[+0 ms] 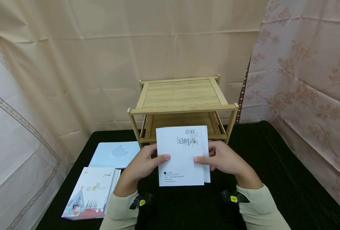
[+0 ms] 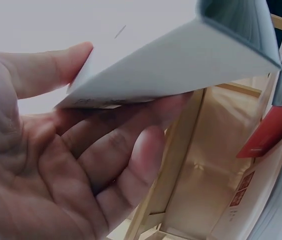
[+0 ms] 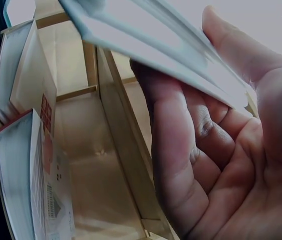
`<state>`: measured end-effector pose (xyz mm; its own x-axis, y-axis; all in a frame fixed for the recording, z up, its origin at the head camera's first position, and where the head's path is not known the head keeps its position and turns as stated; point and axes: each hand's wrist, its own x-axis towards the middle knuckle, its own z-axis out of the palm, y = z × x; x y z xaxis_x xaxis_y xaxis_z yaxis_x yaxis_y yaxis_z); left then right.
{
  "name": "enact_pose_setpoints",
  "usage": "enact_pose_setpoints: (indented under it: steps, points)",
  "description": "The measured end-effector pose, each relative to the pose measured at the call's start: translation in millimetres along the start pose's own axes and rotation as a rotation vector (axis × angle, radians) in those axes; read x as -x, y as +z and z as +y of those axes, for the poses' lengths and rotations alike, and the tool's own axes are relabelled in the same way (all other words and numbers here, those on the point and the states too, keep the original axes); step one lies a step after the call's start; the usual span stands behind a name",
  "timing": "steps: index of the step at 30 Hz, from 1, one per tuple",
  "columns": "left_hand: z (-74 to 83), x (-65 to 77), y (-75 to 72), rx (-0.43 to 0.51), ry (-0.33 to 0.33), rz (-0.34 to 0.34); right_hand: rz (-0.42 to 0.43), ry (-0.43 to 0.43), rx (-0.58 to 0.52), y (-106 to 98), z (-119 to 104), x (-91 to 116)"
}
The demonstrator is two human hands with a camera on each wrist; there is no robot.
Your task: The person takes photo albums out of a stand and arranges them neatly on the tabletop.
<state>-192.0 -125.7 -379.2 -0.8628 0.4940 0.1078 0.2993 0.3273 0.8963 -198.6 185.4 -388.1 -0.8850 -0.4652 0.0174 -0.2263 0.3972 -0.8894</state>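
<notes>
A white book with dark characters on its cover is held up in front of the wooden rack. My left hand grips its left edge, thumb on the face toward me, fingers behind. At the opposite edge my right hand pinches it the same way. A second white layer juts out past the right side; whether it is another book or a cover flap, I cannot tell. In the left wrist view, the curled fingers support the book's underside. The right wrist view shows several pale layers between thumb and fingers.
The two-tier wooden rack stands behind the book. On the black cloth at left lie a pale blue whale book and a white illustrated book. Both wrist views show further books by the rack. Curtains surround the table.
</notes>
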Motion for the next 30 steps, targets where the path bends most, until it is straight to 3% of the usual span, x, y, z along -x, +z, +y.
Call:
enact_pose_setpoints:
  steps: [6, 14, 30]
  points:
    - [2.1, 3.5, -4.5, 0.007, 0.001, 0.015, -0.002, -0.006, 0.002, 3, -6, 2]
    - [5.4, 8.2, -7.6, -0.073, -0.011, 0.064, -0.026, -0.002, -0.008, 8, -10, 1]
    - [13.8, 10.5, -6.3, -0.156, -0.126, 0.16, -0.049, 0.002, -0.017, 15, -12, 0]
